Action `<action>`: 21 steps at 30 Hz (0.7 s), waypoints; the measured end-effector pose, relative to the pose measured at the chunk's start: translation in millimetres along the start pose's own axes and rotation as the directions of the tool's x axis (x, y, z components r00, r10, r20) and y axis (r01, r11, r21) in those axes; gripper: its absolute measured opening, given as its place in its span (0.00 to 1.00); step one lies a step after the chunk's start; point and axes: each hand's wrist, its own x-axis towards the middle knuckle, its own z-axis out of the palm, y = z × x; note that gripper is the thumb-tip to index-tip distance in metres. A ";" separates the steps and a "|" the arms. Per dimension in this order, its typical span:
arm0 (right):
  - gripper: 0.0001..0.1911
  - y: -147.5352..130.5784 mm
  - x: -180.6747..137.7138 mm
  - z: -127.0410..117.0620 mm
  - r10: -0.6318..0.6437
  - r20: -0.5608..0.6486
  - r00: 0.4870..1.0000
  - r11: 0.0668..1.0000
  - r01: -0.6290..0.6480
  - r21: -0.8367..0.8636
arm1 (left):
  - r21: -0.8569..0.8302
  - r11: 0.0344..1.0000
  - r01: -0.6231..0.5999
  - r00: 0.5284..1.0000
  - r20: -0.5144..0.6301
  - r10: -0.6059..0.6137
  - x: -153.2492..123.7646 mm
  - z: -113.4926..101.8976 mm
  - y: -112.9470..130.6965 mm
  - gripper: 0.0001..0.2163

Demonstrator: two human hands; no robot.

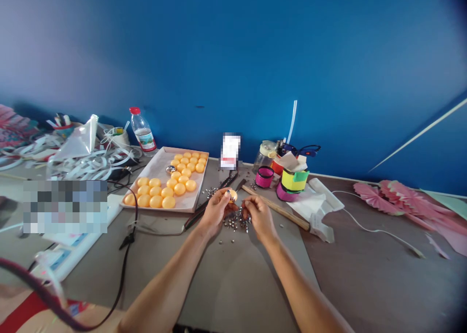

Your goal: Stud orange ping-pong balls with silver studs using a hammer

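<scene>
My left hand [218, 207] is closed around an orange ping-pong ball [233, 195], which has a small shiny spot on it. My right hand [257, 215] hovers just right of it, thumb and fingertips pinched together; whatever sits between them is too small to make out. Under both hands lies a loose heap of small silver studs [233, 223] on the grey table. To the left, a shallow white tray [155, 170] holds rows of orange ping-pong balls [168, 202], with one silver-covered ball [170, 170] among them.
A hammer [280, 210] lies right of my hands. Behind it stand a pink tape roll [264, 176], a glass jar [265, 154] and a yellow-green container [294, 181]. A bottle [142, 132] stands behind the tray. Black cables [126, 255] cross the left side; pink paper fans [404, 201] lie far right.
</scene>
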 end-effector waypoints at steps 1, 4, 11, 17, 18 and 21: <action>0.09 0.9 1.1 -0.4 0.005 -0.013 1.000 0.999 -0.005 0.040 | 0.004 1.000 0.004 1.000 0.000 -0.004 -0.2 0.1 -0.1 0.21; 0.11 4.2 3.7 -1.9 0.037 -0.042 0.998 0.990 -0.031 0.135 | 0.009 1.000 0.009 1.000 0.002 -0.009 -0.2 0.2 -0.5 0.21; 0.15 2.3 2.8 -1.4 0.032 -0.012 0.999 0.987 -0.030 0.157 | 0.005 1.000 0.006 0.999 0.034 -0.007 -0.8 -0.1 -0.7 0.21; 0.16 -6.5 3.3 1.1 0.061 -0.059 0.996 0.951 -0.040 0.308 | 0.002 1.000 0.029 0.998 0.051 -0.029 -0.1 -2.3 -3.4 0.21; 0.16 -8.0 3.2 1.2 0.067 -0.041 0.997 0.945 -0.050 0.324 | 0.002 0.999 0.032 0.998 0.053 -0.032 0.0 -2.5 -3.8 0.21; 0.14 -9.9 1.9 1.4 0.079 0.019 0.997 0.938 -0.080 0.337 | 0.003 0.999 0.037 0.997 0.070 -0.037 0.0 -2.6 -3.9 0.21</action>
